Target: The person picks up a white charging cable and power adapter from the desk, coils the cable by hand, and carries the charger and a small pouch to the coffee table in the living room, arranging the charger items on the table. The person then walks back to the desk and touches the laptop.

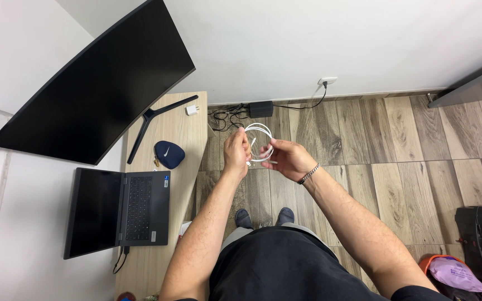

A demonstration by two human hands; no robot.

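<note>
While the person stands over the wooden floor [397,145], the left hand [236,151] and the right hand [287,159] both pinch a coiled white cable [261,134] at chest height, keeping its loops together; nearby a desk [188,136] carries a laptop [119,212], a monitor [96,78] and a blue pouch [169,154], nothing blocking

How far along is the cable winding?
Mostly done, it seems: the white cable already forms a neat loop held between the left hand and right hand. In hand: both hands grip the coil above the floor. Left: one short end pokes out near the right hand's fingers, not tucked in.
</note>
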